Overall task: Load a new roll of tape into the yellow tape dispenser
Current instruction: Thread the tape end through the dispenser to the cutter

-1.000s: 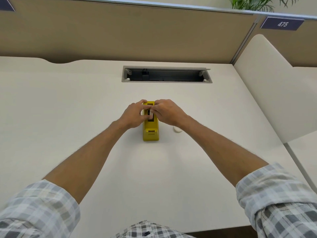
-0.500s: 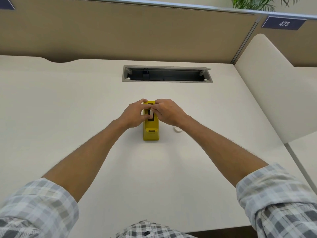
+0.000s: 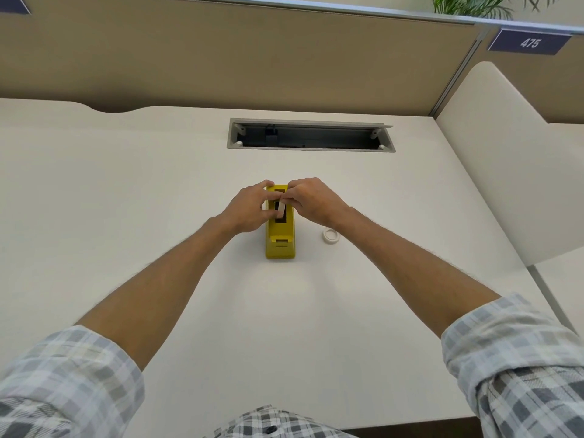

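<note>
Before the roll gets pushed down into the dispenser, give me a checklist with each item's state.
1. Yellow dispenser flat on the desk: ok.
2. Left hand steadying the dispenser's side: ok.
3. Right hand with a grip on the white tape roll: ok.
4. Roll lined up over the slot: ok.
5. Roll seated on its hub: cannot tell.
6. White ring clear of the dispenser: ok.

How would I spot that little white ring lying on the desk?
Start at the yellow tape dispenser in the middle of the desk. Look just to its right, under the person's right forearm: the small white ring lies flat there, alone. It is the only loose white, round thing nearby.
</note>
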`<state>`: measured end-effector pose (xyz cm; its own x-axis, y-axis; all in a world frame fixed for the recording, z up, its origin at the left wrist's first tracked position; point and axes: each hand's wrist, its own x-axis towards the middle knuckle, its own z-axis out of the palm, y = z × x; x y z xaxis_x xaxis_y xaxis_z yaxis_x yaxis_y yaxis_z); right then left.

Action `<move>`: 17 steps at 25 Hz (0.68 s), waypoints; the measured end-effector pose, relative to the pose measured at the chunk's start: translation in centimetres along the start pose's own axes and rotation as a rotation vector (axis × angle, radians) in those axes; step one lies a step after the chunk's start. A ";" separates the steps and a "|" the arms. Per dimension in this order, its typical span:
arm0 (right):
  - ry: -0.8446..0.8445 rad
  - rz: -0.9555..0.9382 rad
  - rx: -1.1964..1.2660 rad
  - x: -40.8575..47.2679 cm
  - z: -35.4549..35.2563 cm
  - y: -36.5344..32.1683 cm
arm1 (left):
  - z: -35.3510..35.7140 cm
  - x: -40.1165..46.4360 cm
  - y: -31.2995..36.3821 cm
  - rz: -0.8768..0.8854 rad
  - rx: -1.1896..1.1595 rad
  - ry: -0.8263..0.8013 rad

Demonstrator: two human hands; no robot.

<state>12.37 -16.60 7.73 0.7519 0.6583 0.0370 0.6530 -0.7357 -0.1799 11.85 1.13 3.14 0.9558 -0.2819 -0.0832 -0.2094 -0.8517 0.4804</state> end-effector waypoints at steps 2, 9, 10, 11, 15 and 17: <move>0.009 0.019 0.017 0.2 0.0 0.1 | -0.1 0.1 0.0 -0.006 0.005 -0.016; 0.027 0.035 0.064 -0.6 0.6 0.1 | -0.2 0.0 0.1 0.022 -0.003 -0.009; 0.026 0.029 0.057 -0.5 0.5 0.1 | -0.2 0.1 0.1 0.022 0.000 -0.007; 0.020 0.022 0.043 -0.4 0.4 0.1 | -0.2 0.1 0.1 0.022 0.004 -0.008; -0.015 0.002 -0.008 0.2 0.0 0.2 | -0.3 0.1 0.3 0.016 0.027 -0.018; -0.022 -0.004 -0.017 0.4 -0.2 0.1 | -0.4 0.2 0.3 0.015 0.036 -0.021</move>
<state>12.77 -16.45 7.96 0.7471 0.6645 0.0156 0.6576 -0.7355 -0.1629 12.08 1.01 3.56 0.9482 -0.3033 -0.0947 -0.2310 -0.8626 0.4500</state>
